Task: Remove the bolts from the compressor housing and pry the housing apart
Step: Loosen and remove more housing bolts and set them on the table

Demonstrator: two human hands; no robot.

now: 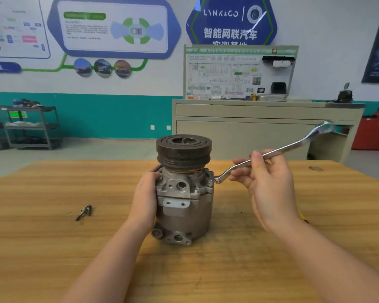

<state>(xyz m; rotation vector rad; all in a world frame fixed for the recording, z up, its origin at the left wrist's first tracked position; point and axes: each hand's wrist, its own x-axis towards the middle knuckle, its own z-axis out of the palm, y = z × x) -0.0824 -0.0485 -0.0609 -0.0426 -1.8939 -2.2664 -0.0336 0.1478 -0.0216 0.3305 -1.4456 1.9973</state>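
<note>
At the centre of the frame, the dull grey-brown metal compressor housing carries a dark brown, ringed pulley. The bright silver wrench gleams at right. The honey-yellow wood-grain tabletop has darker streaks; the teal wall band lies behind.

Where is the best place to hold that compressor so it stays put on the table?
Probably the smooth round body below the pulley, from its left, as the left hand does now. The right side has the wrench working there.
</note>
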